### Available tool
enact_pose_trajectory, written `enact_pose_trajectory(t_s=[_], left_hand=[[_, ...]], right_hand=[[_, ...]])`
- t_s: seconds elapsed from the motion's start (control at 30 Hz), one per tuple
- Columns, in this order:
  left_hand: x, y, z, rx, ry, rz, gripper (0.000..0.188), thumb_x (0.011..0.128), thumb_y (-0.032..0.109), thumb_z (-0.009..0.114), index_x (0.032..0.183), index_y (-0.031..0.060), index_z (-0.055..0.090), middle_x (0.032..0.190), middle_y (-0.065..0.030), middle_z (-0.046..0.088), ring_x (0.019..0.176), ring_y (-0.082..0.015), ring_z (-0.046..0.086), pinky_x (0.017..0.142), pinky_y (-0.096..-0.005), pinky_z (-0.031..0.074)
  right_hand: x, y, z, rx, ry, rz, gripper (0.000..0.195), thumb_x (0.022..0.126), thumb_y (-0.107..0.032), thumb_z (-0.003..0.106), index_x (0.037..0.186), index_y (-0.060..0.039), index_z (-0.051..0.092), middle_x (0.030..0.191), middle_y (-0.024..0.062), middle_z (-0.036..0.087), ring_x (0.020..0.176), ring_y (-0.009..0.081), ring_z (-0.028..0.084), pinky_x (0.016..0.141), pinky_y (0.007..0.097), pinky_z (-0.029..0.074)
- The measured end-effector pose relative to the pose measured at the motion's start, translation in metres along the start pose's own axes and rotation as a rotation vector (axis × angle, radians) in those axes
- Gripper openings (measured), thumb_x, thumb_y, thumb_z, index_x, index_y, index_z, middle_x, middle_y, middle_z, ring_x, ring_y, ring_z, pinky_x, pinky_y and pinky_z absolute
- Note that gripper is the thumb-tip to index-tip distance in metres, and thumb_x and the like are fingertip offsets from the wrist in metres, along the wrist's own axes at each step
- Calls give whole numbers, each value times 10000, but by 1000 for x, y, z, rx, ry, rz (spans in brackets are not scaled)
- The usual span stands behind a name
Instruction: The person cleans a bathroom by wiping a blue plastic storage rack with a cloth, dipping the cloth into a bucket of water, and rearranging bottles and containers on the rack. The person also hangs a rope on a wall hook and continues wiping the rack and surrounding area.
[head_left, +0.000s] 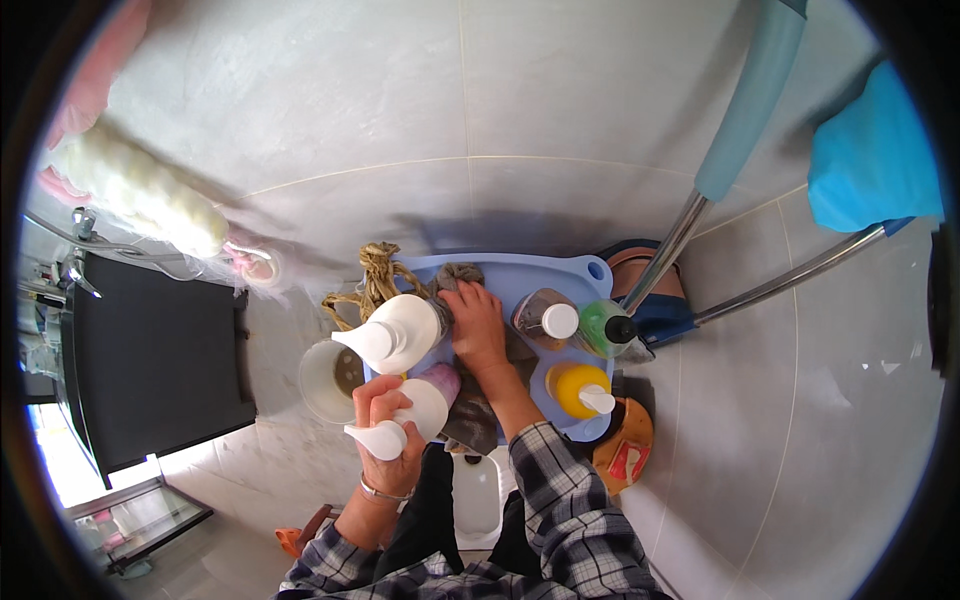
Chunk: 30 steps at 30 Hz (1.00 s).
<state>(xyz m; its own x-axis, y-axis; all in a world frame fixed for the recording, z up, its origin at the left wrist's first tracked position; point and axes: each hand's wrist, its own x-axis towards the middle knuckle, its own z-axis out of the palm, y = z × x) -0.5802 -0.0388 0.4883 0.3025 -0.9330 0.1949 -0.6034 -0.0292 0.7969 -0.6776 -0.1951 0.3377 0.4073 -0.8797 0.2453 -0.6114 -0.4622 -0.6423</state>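
My left hand (394, 442) is wrapped around a white pump bottle (429, 409) with a purplish lower part, at the near left of a blue plastic tray (517, 262). My right hand (478, 322) reaches over the tray, its fingers curled on a bunched grey cloth (459, 274). Just left of that hand stands a larger white pump bottle (409, 330). A dark wet cloth (472, 409) lies beneath my right forearm. On the tray's right side are a white-capped clear bottle (546, 319), a green bottle with a black cap (606, 328) and a yellow pump bottle (577, 390).
Twisted tan cloth (381, 274) hangs over the tray's back left corner. A whitish bucket (322, 379) stands left, below a dark cabinet (161, 352). Metal mop poles (675, 247) lean at right by an orange container (628, 442). A squat toilet (476, 495) lies between my legs.
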Motion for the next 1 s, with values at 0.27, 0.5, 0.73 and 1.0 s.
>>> enact_pose_trajectory(t_s=[0.27, 0.5, 0.73, 1.0], left_hand=[[-3, -6, 6, -6, 90, 23, 314, 880, 314, 595, 990, 21, 576, 1115, -196, 526, 962, -361, 570, 833, -435, 470], [0, 10, 7, 77, 137, 46, 259, 732, 70, 696, 971, 42, 599, 1075, -166, 567, 943, -328, 599, 810, -400, 491], [-2, 12, 7, 37, 169, 21, 196, 716, 32, 698, 900, 50, 631, 1069, -156, 594, 922, -321, 615, 792, -394, 503], [-3, 2, 13, -23, 254, 28, 151, 729, 34, 700, 862, 42, 629, 1063, -146, 615, 891, -304, 629, 772, -383, 507]], right_hand=[[-61, -4, -11, -39, -59, 72, 462, 735, 30, 557, 1173, -96, 635, 1259, 142, 560, 1189, 341, 494, 985, 457, 408], [-96, -15, -41, -31, -236, 49, 407, 732, 24, 579, 1104, -109, 673, 1157, 118, 591, 1124, 331, 526, 911, 454, 438], [-112, -21, -59, -94, -417, 150, 344, 737, -47, 613, 1064, -130, 683, 1123, 109, 602, 1084, 336, 549, 876, 451, 471], [-118, -18, -84, 159, -552, 351, 420, 768, -60, 602, 1182, -118, 635, 1155, 172, 576, 1065, 404, 541, 903, 492, 476]])
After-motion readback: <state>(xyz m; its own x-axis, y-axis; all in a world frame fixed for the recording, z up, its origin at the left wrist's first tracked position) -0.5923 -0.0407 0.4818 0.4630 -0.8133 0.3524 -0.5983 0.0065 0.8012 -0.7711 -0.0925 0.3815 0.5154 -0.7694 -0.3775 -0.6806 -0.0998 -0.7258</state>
